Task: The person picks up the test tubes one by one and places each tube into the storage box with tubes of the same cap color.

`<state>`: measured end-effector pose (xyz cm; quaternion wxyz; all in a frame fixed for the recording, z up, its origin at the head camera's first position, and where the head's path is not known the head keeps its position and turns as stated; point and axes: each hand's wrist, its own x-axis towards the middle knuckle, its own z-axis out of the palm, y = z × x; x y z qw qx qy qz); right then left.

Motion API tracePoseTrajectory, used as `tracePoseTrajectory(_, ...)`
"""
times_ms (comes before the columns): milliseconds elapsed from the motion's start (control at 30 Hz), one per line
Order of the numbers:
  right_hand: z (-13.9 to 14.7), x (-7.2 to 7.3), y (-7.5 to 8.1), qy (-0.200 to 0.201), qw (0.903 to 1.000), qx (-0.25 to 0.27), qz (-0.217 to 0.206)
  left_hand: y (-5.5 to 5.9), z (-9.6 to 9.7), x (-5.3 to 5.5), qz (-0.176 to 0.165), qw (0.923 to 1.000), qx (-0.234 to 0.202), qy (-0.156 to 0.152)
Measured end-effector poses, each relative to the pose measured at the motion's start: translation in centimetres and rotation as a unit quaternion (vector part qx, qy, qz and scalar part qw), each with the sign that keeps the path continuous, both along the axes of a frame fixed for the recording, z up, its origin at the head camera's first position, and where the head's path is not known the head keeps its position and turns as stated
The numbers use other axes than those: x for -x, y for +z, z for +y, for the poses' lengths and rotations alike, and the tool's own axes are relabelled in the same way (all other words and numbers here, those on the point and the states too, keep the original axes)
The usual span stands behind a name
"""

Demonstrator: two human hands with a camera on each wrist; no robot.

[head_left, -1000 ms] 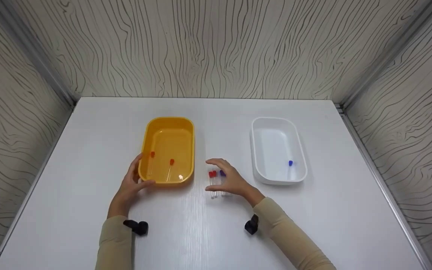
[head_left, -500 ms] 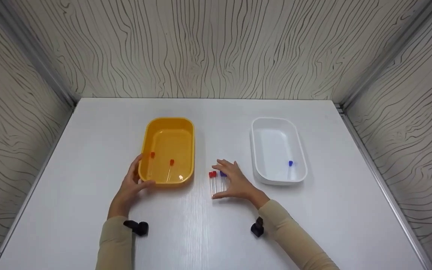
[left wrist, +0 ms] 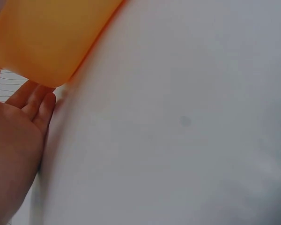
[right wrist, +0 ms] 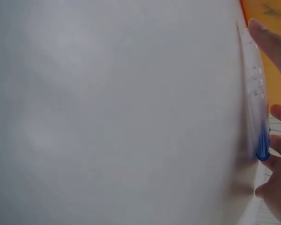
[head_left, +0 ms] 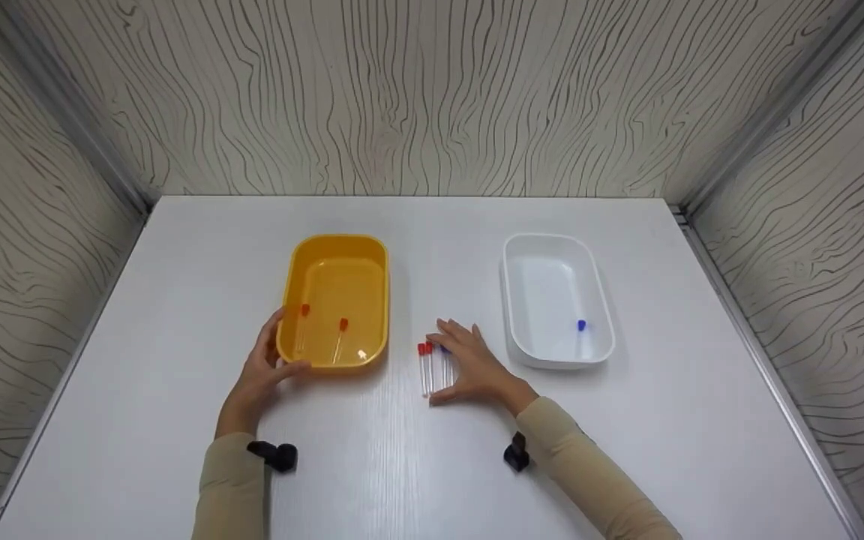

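Observation:
At its near left corner, the orange-yellow tray (head_left: 342, 277) is held by my left hand (head_left: 258, 375), thumb along the near rim and fingers along the left side. Two red-capped clear tubes lie inside; one red cap (head_left: 343, 324) is near the middle. My right hand (head_left: 471, 367) arches over tubes on the table, thumb by their lower ends and fingers by the caps. Two red-capped tubes (head_left: 422, 349) lie left of it. Blue-capped tubes (right wrist: 262, 136) are under it, partly hidden. No firm grip on a tube shows.
A white tray (head_left: 548, 300) stands at the right, with one blue-capped tube (head_left: 581, 325) in it. Both trays rest on a white table (head_left: 372, 465), bounded by wood-patterned walls (head_left: 432, 97) at the back and sides.
My right hand has moved right and slightly nearer, from over the red-capped tubes to the blue-capped ones. My left hand and both trays have stayed put.

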<state>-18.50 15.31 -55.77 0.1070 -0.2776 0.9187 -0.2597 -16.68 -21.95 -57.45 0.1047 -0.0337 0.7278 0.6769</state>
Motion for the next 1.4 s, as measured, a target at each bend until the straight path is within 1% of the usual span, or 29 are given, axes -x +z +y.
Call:
tracePoseTrajectory(233,-0.3,0.0,0.0,-0.011,0.9997,-0.021,-0.005,-0.1,0.0,0.1,-0.002,1.0,0.005,0.0)
tracePoseTrajectory(367,-0.5,0.0,0.1,-0.02,0.9991,-0.032,-0.017,0.0,0.0,0.1,-0.007,1.0,0.006,0.002)
tracePoseTrajectory(600,-0.6,0.1,0.2,-0.033,0.998,-0.042,-0.034,0.1,0.1,0.1,-0.025,0.9996,0.004,0.008)
tracePoseTrajectory(767,-0.6,0.3,0.2,-0.038,0.998,-0.025,-0.043,0.1,0.1,0.1,-0.025,0.9996,0.004,0.009)
tracePoseTrajectory(1000,-0.7,0.5,0.7,-0.035,0.9974,0.016,-0.061,0.0,0.1,-0.1,-0.006,0.9998,0.015,0.011)
tracePoseTrajectory(1200,-1.0,0.4,1.5,-0.032,0.996,0.048,-0.068,0.2,0.2,-0.2,-0.013,0.9996,0.02,0.012)
tracePoseTrajectory(1400,-1.5,0.3,2.3,-0.039,0.9927,0.083,-0.078,0.2,0.3,-0.2,-0.014,0.9997,0.02,0.01)
